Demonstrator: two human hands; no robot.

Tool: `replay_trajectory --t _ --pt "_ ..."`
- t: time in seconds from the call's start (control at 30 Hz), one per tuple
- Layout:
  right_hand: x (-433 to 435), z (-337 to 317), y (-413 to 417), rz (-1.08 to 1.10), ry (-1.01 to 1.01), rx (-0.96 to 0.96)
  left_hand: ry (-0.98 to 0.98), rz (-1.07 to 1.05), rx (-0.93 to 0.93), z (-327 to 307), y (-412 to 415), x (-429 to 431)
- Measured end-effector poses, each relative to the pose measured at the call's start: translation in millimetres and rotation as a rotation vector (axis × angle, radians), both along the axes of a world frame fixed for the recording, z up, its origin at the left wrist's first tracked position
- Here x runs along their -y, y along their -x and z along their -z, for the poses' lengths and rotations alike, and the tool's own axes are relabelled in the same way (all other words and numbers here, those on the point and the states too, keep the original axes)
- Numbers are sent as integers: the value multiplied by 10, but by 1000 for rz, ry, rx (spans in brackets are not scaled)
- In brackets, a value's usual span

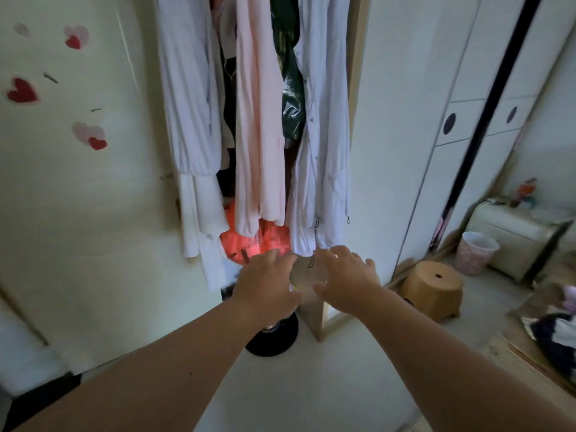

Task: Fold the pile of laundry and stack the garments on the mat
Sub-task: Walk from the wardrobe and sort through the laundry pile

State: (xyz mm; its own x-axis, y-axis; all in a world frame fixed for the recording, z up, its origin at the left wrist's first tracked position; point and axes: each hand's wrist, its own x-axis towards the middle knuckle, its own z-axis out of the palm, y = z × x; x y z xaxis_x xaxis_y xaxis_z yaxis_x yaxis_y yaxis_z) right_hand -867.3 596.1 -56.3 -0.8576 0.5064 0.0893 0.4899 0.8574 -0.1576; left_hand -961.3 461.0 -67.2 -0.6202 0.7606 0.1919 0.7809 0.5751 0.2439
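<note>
Several long garments hang in front of me: a white one (187, 120) at the left, a pale pink one (258, 135) in the middle and a light lavender one (324, 135) at the right. Both my arms reach forward under their hems. My left hand (268, 282) is spread with fingers apart, just below an orange bag (268, 238). My right hand (346, 275) is also spread, close under the lavender hem. Neither hand holds anything. A heap of dark and white laundry (551, 335) lies at the far right edge.
A wooden stool (433, 285) stands on the floor at the right, with a pink bin (477, 251) and a cream case (514, 235) behind it. A black round base (274, 338) sits below my left hand. A white wardrobe door (405, 120) stands right of the clothes.
</note>
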Motion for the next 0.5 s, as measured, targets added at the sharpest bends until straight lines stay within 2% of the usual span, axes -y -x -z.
replay_trajectory --t 0.33,0.5 --pt "-1140 251 709 350 38 -24 28 366 -46 109 1154 -1657" --pt "-1555 329 792 498 66 -48 77 532 -11 217 1351 -2370"
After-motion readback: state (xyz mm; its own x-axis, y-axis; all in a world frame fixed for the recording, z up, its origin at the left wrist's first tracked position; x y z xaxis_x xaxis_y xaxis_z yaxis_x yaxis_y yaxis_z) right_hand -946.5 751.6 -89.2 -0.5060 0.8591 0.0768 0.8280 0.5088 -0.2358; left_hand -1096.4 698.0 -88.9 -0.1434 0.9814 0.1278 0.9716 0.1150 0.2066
